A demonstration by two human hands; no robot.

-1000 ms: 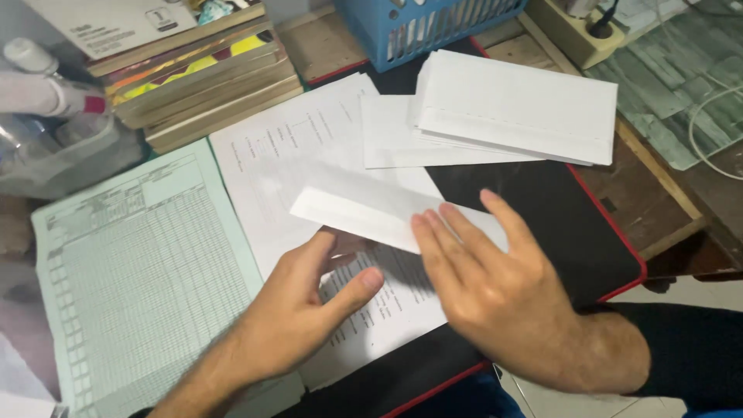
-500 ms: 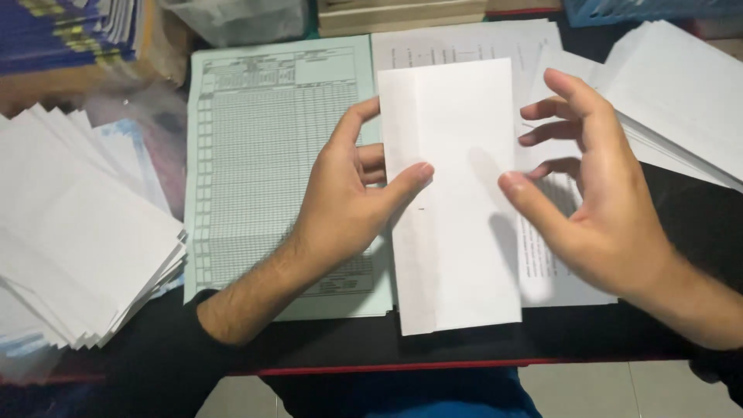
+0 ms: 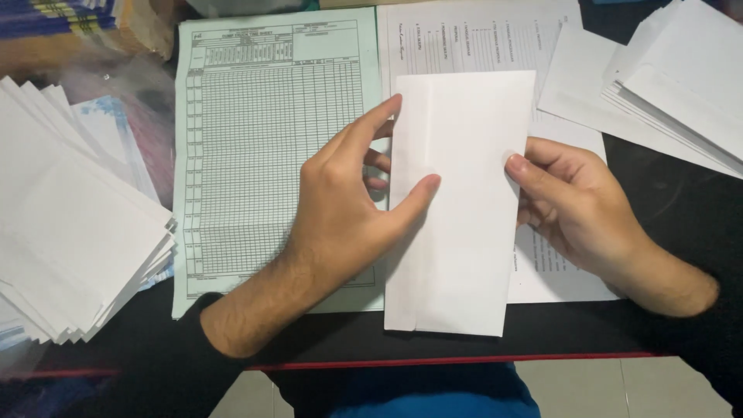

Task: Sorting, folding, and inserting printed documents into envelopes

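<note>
A long white folded paper (image 3: 457, 255), shaped like an envelope, stands lengthwise in front of me, held by both hands. My left hand (image 3: 348, 209) grips its left edge, thumb across the front and fingers behind. My right hand (image 3: 576, 205) pinches its right edge with the thumb on top. Beneath it lie a pale green ruled form (image 3: 263, 147) and a white printed sheet (image 3: 557, 267) on the black desk (image 3: 673, 209).
A fanned stack of white envelopes (image 3: 70, 232) lies at the left edge. Another pile of white envelopes (image 3: 681, 77) sits at the upper right. Blue-spined books (image 3: 54, 15) are at the top left. The desk's red front edge (image 3: 433, 361) runs below the paper.
The view swung from the desk's back toward its front. The white paper went from lying crosswise under my hands to being held lengthwise, and my right fingers have closed onto its right edge.
</note>
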